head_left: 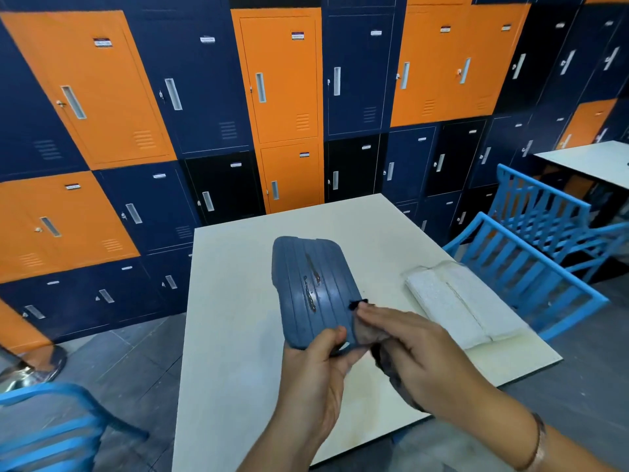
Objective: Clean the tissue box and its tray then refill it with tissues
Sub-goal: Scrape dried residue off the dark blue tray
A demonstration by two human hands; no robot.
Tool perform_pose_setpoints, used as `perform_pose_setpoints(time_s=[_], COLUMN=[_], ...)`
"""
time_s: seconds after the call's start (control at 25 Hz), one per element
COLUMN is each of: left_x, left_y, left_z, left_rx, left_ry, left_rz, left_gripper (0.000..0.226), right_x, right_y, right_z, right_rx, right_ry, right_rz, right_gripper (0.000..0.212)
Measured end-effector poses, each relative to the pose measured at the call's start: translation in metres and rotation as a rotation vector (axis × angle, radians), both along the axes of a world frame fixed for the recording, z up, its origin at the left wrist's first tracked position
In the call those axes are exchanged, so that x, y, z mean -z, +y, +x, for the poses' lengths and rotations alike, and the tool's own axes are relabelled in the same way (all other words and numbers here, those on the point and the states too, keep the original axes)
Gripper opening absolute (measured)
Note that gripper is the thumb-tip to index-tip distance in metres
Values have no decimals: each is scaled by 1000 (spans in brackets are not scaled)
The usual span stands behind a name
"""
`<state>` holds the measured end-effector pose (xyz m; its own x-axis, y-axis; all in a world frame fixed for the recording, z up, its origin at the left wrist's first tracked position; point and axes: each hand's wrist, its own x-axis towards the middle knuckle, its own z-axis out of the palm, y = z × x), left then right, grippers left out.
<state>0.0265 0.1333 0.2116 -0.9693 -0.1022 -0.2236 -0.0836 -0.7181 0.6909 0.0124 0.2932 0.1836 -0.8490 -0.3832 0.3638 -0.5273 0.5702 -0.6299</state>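
Right hand (420,356) grips a dark cloth (386,366) at the blue tissue box (311,287). Left hand (316,376) pinches the box's 6 o'clock end above the counter (238,318). Risk: wiping pressure could twist it loose.

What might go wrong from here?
The left hand grips the blue ribbed plastic tissue box only at its near end; pressure from the right hand's dark cloth might twist it loose. The white plastic-wrapped tissue pack lies near the white table's right edge and might get knocked off.
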Motion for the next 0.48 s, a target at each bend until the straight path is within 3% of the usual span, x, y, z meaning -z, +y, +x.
perform_pose_setpoints(time_s=[0.16,0.28,0.4,0.48], left_x=[5,3,4,10], left_y=[7,6,0,-4], left_z=[6,14,16,13], left_rx=[5,66,117,151], left_ry=[-33,-66,-89,-107], left_rz=[37,202,304,289], left_gripper=[31,50,76,76], right_x=[4,8,7,10], right_y=[2,3,4,3], right_z=[5,10,14,17], right_rx=[-25,-11,-9,-5], right_ry=[-59,-124,-43,-43], right_rz=[-33,-59,15,19], right_gripper=[55,56,57,59])
